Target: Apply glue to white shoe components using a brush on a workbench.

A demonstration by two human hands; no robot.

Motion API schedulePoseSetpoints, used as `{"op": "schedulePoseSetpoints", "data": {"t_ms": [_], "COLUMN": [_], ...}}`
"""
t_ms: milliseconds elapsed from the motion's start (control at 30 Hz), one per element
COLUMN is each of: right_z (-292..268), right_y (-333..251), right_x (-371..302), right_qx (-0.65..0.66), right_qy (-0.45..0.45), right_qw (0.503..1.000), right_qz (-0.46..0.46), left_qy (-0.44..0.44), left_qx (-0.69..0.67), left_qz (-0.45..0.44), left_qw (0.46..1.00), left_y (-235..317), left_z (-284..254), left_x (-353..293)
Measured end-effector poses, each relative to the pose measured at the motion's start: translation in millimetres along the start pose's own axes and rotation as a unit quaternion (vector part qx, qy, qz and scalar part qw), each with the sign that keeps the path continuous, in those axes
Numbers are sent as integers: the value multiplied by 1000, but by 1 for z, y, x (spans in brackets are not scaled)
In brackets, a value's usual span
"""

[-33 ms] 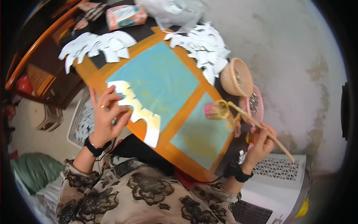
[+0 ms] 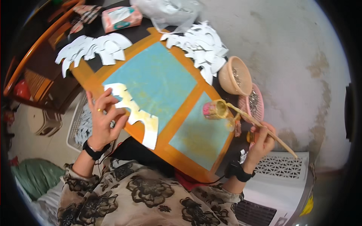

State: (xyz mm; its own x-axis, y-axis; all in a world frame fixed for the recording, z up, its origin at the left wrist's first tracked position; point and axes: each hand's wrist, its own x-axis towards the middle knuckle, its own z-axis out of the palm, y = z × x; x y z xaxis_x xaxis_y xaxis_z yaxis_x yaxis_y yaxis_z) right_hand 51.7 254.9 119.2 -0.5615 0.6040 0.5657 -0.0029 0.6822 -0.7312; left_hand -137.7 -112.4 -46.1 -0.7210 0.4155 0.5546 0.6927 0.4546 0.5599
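Observation:
A white curved, notched cutout (image 2: 150, 128) with yellowish smears lies on the blue-topped board (image 2: 158, 75), its lower end over the orange border. At its left edge is my left hand (image 2: 103, 120), fingers bent and apart, some fingertips touching the piece or just beside it. My right hand (image 2: 263, 141) grips a light wooden stick (image 2: 279, 140) on the right. The stick's far end, coated in yellowish paste, is at the mouth of a small pink can (image 2: 212, 110) that lies tilted on the board. Paste also coats the can's rim.
White cutouts are heaped at the far left (image 2: 94, 49) and far right (image 2: 205, 47). Beside the board stand a peach bowl (image 2: 230, 81) and a pink basket (image 2: 260, 90) of small metal pieces. A plastic bag (image 2: 169, 13) and tissue pack (image 2: 121, 19) lie behind. A white slotted appliance (image 2: 283, 188) stands right.
The whole view has shifted slightly, with most things a little further left. Both hands keep nearly the same pose, and the cutout stays in place on the board.

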Motion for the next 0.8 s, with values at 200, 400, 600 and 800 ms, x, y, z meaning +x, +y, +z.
{"op": "schedulePoseSetpoints", "data": {"t_ms": [200,400,600,800], "right_z": [14,27,1,-6], "right_y": [23,36,36,12], "right_x": [9,11,4,-12], "right_qx": [-137,-71,66,41], "right_qy": [-97,-102,-7,-3], "right_qw": [986,990,995,999], "right_qz": [17,58,75,27], "left_qy": [7,4,6,11], "left_qx": [-5,2,7,2], "left_qz": [20,17,19,24], "left_qw": [1000,1000,1000,1000], "left_y": [6,6,4,5], "left_z": [6,7,7,7], "left_x": [5,6,3,5]}}
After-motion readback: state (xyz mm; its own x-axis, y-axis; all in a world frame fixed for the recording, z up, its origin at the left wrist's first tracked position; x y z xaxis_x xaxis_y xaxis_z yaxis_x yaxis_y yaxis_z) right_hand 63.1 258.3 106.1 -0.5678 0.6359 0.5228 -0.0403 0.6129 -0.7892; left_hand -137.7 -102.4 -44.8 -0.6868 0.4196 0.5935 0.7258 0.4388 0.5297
